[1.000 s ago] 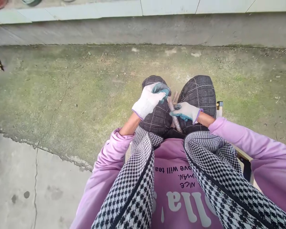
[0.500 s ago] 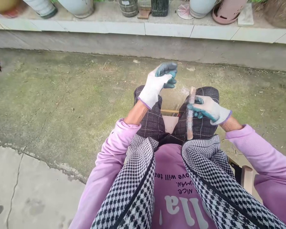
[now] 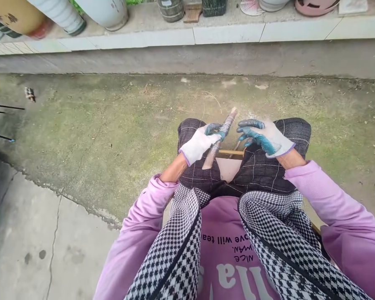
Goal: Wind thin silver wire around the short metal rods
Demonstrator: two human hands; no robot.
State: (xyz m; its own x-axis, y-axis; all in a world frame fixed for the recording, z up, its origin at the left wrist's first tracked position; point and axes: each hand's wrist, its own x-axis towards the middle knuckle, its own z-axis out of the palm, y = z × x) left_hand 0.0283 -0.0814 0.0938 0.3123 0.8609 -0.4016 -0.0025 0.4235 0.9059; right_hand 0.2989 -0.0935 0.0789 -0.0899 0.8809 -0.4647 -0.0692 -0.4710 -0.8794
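My left hand [image 3: 199, 143], in a white glove with a blue-green coated palm and fingers, is closed around a wooden stick [image 3: 228, 121]. Thin, shiny wire-like strands are wound about much of the stick, and both of its ends look like bare wood. It slants up to the right above my left thigh. Just right of it, my right hand [image 3: 265, 136], gloved alike, has its fingers bent and apart, with nothing clearly visible in them. A thin curved strand [image 3: 217, 100] shows beyond the stick; where it leads I cannot make out.
Several flowerpots [image 3: 104, 14] stand along a tiled ledge [image 3: 162, 38] ahead. Between my knees shows a yellowish bar [image 3: 231, 152]. Thin dark rods [image 3: 6, 107] reach in from the left. A small clump of debris [image 3: 29, 94] lies on the mossy ground [image 3: 90, 137].
The stick has passed from my right hand to my left and now tilts to the right. My right hand has let go. The view has shifted, bringing the dark rods in at left.
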